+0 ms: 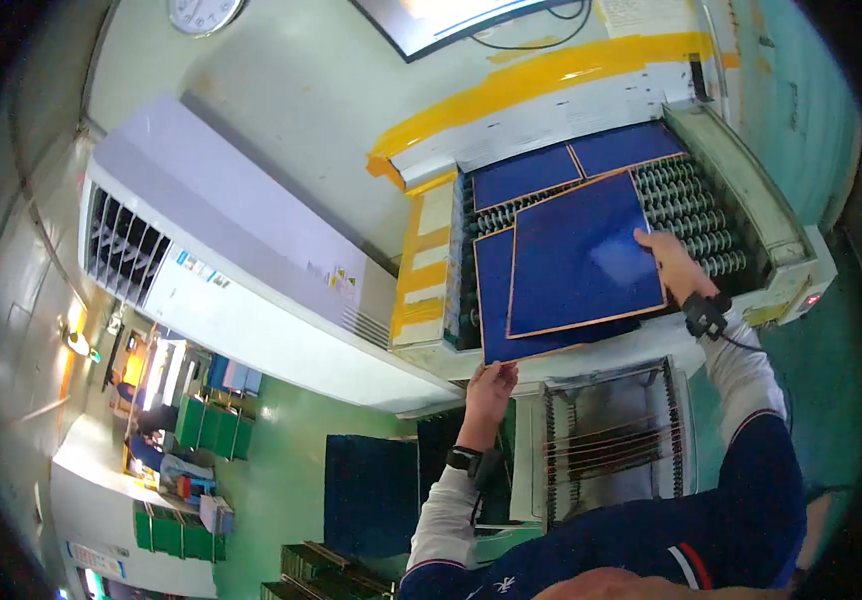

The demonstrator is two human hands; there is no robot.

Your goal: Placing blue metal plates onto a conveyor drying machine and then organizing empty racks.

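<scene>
My right hand [666, 262] grips the right edge of a flat blue panel [571, 255] with a thin copper-coloured border. This panel lies tilted over a second blue panel [493, 290], which shows along its left and lower sides. At the near left corner of that lower panel, my left hand [491, 388] is closed in a pinch on the edge. Both panels are above a conveyor of rollers [689, 212] set with rows of small wheels. Farther back on the rollers lie two more blue panels, one on the left [526, 178] and one on the right [623, 146].
Below the conveyor's front edge stands a slotted rack [679, 440] with several thin panels in it. Dark sheets [371, 490] stand to its left. A tall white air conditioner [251, 220] borders the conveyor's left side. A cable runs from my right wrist.
</scene>
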